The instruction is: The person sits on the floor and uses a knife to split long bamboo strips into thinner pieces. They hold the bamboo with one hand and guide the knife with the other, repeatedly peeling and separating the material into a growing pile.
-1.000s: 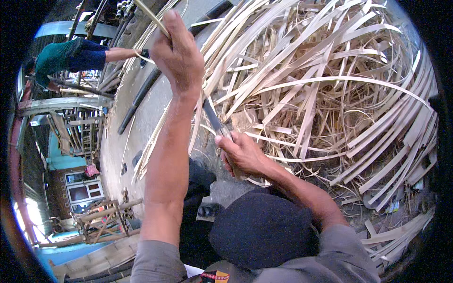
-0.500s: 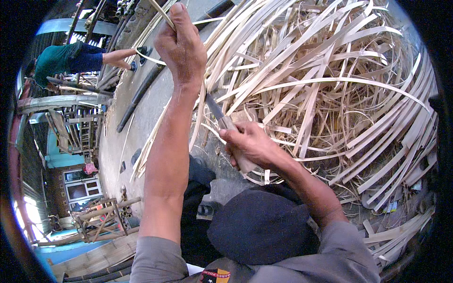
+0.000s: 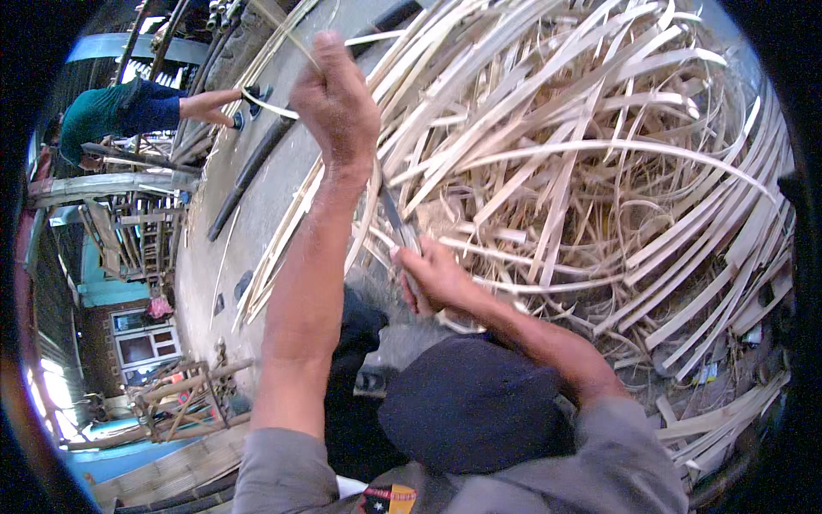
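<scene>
My left hand (image 3: 338,116) is raised far out at the upper left, closed round a thin pale bamboo strip (image 3: 297,38) that runs off toward the top edge. Lower down and to the right, my right hand (image 3: 435,278) grips a knife (image 3: 391,209) by its light handle. Its blade points up and away, toward my left wrist. Where the strip lies below my left hand is partly hidden by the forearm. Beside both hands spreads a large tangled heap of pale bamboo strips and shavings (image 3: 548,171).
A dark pole (image 3: 248,176) lies on the concrete floor (image 3: 205,257) to the left. Beyond it a person in a green shirt (image 3: 98,120) bends over. Bamboo frames (image 3: 184,398) stand at the lower left, near a window (image 3: 147,344). More strips (image 3: 728,428) lie at the lower right.
My left hand has shifted slightly down and right with the strip. My right hand and the knife have moved a little, the handle now more upright. The person in green has shifted slightly.
</scene>
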`<control>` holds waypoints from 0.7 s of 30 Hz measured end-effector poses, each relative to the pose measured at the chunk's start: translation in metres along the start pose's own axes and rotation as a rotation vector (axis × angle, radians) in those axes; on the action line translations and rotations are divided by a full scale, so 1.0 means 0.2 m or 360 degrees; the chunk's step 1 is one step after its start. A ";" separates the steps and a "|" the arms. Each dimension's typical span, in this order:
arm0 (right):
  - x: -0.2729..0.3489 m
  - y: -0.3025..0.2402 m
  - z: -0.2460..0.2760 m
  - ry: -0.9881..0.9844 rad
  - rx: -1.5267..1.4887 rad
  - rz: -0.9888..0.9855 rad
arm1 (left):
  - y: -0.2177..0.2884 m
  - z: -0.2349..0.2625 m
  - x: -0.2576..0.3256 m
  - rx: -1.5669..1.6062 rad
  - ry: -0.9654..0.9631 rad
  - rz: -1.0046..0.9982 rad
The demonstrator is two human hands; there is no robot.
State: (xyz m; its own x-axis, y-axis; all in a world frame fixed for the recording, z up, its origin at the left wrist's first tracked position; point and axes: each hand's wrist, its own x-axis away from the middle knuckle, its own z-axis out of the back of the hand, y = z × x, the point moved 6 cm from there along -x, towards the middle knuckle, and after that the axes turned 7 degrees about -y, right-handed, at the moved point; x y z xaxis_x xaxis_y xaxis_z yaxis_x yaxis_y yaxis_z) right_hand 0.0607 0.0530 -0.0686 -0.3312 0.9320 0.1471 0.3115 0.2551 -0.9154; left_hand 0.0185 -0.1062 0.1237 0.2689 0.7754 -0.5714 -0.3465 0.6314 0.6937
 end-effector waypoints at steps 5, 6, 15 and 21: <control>-0.02 0.16 -0.03 0.0063 -0.0503 0.0218 | 0.03 0.03 0.00 -0.0055 0.0014 -0.0271; -0.01 0.10 -0.04 -0.0158 -0.0699 0.0037 | -0.02 0.03 -0.02 0.0097 -0.0058 -0.0077; 0.38 -0.58 0.36 0.0905 -0.0419 0.1241 | 0.02 0.01 0.00 0.0113 -0.0022 -0.0264; 0.02 0.16 -0.11 -0.0168 -0.0812 -0.0174 | 0.02 0.04 -0.05 -0.0015 0.0007 -0.0194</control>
State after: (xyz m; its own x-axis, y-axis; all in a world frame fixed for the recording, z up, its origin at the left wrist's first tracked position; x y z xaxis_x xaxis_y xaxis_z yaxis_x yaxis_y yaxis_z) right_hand 0.0889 0.0707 -0.0883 -0.4657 0.8688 0.1686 0.6552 0.4665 -0.5943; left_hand 0.0221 -0.1112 0.1359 0.3053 0.6929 -0.6532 -0.3199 0.7207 0.6150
